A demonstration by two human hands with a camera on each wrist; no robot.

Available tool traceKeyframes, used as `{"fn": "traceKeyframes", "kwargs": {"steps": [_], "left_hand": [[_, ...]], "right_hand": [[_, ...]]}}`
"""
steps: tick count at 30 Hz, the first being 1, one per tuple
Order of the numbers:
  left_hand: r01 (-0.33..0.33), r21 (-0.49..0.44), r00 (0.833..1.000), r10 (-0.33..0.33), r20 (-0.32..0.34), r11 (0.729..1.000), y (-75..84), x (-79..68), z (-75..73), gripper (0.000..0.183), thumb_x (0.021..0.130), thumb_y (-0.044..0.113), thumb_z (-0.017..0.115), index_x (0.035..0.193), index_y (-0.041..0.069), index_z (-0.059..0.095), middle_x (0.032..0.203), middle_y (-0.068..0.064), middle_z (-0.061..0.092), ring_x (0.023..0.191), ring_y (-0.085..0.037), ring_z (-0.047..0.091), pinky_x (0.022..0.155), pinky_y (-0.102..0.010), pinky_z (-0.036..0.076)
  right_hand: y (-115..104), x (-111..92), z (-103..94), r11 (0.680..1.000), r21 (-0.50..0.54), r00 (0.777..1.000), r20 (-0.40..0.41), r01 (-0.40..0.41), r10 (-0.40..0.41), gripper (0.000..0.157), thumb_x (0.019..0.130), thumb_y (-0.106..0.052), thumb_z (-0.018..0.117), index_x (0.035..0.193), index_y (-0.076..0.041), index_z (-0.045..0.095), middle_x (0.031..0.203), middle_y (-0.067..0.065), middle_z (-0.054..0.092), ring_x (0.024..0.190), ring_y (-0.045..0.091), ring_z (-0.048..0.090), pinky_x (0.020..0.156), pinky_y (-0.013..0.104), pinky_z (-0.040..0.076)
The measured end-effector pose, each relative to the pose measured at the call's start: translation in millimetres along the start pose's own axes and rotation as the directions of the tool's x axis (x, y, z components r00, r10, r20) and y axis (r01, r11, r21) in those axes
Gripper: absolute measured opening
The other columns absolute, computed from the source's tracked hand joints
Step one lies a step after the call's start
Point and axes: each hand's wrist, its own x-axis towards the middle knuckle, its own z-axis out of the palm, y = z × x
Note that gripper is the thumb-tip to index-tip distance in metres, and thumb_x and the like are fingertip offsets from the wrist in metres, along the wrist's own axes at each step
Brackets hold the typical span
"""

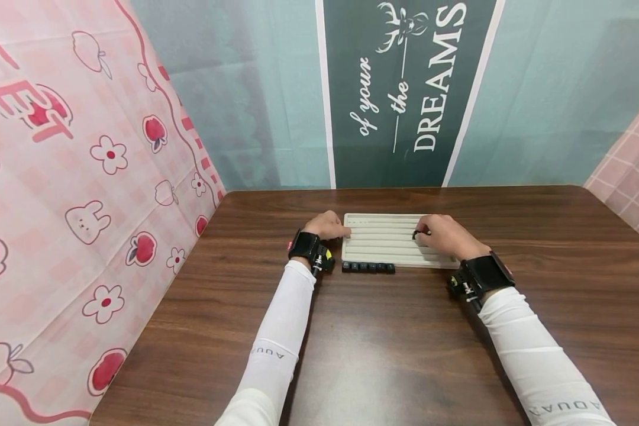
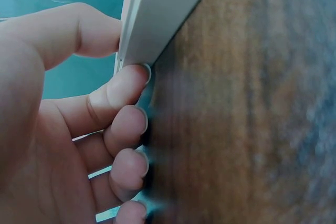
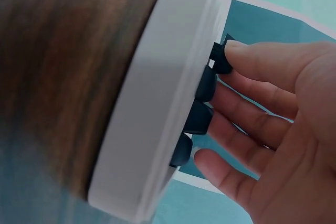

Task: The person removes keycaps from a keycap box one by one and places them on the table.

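A cream ridged tray [image 1: 383, 238] lies flat on the table in the head view. My left hand [image 1: 327, 226] grips its left edge, with the thumb [image 2: 100, 30] on the rim and the index finger [image 2: 128, 85] against the side wall. Over the tray's right part, my right hand [image 1: 448, 234] pinches a black keycap [image 3: 221, 59] between thumb and fingers. The right wrist view shows several black keycaps [image 3: 199, 118] seated on the tray beside that hand; in the head view the hand hides them. Along the tray's near edge runs a row of black keycaps [image 1: 368, 268].
The brown wooden table [image 1: 373, 343] extends around the tray. Behind it hangs a teal cloth [image 1: 266, 118] with a dark lettered panel [image 1: 404, 94]. A pink patterned cloth [image 1: 85, 225] borders the table's left side, and pink tile-patterned cloth [image 1: 631, 171] the right.
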Motion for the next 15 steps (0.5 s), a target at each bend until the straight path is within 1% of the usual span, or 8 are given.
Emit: {"fn": "traceKeyframes", "kwargs": {"steps": [4,8,15], "left_hand": [[0.0,-0.008,1.0,0.0,0.003,1.0,-0.2,-0.1,0.2,0.044,0.085,0.034,0.063,0.05,0.012,0.048,0.044,0.007,0.036,0.043,-0.009,0.031,0.044,-0.024,0.028],[-0.003,-0.016,1.0,0.003,0.001,1.0,-0.2,-1.0,0.2,0.044,0.085,0.034,0.063,0.049,0.012,0.048,0.043,0.007,0.035,0.043,-0.009,0.031,0.044,-0.024,0.028],[-0.001,-0.004,1.0,0.001,-0.002,1.0,-0.5,-1.0,1.0,0.045,0.085,0.035,0.062,0.049,0.013,0.047,0.044,0.007,0.035,0.044,-0.009,0.031,0.045,-0.024,0.029]], "right_hand": [[-2.9,-0.3,-3.0,0.999,0.002,0.999,0.001,-0.033,0.033,0.02,0.09,-0.013,0.06,0.103,-0.001,0.067,0.097,0.016,0.067,0.083,0.023,0.058,0.072,0.038,0.047],[-5.2,-1.4,-4.6,0.999,0.015,0.999,-0.011,-0.041,0.041,0.019,0.09,-0.015,0.062,0.103,-0.003,0.068,0.095,0.014,0.068,0.081,0.022,0.059,0.071,0.038,0.047],[-6.6,-2.8,-5.1,0.998,0.034,0.998,-0.033,-0.06,0.061,0.019,0.089,-0.019,0.064,0.102,-0.006,0.069,0.093,0.012,0.069,0.08,0.021,0.06,0.07,0.036,0.047]]}}
